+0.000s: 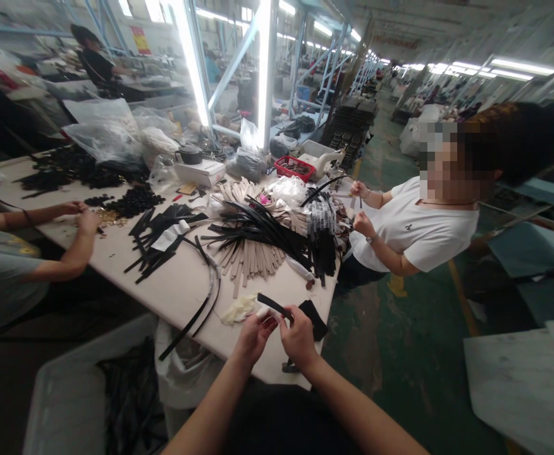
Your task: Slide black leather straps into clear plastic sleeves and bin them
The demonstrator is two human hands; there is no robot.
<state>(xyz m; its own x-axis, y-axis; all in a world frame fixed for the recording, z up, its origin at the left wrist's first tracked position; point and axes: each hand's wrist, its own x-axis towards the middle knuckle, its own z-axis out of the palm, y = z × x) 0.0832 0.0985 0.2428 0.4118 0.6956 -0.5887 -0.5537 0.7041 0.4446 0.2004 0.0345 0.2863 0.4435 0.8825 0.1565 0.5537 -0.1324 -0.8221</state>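
Observation:
Over the table's near edge, my right hand (300, 336) is closed on a black strap (273, 304), whose free end points up and left. My left hand (254, 338) is close beside it, fingers bent around a small white piece (264, 311) under the strap; whether this is paper or cloth I cannot tell. A crumpled pale yellow cloth or paper (239, 309) lies just left of my hands. Partly behind my right hand is a flat black object (313, 319). Beyond my hands, black straps (267, 230) are heaped across a fan of beige strips (246, 268).
A co-worker in a white shirt (424, 221) stands at the right, holding a thin dark strip. Another person's hands (85, 218) work at the left among small black and gold parts. A red basket (295, 167) sits farther back. A white bin (49, 404) stands below left.

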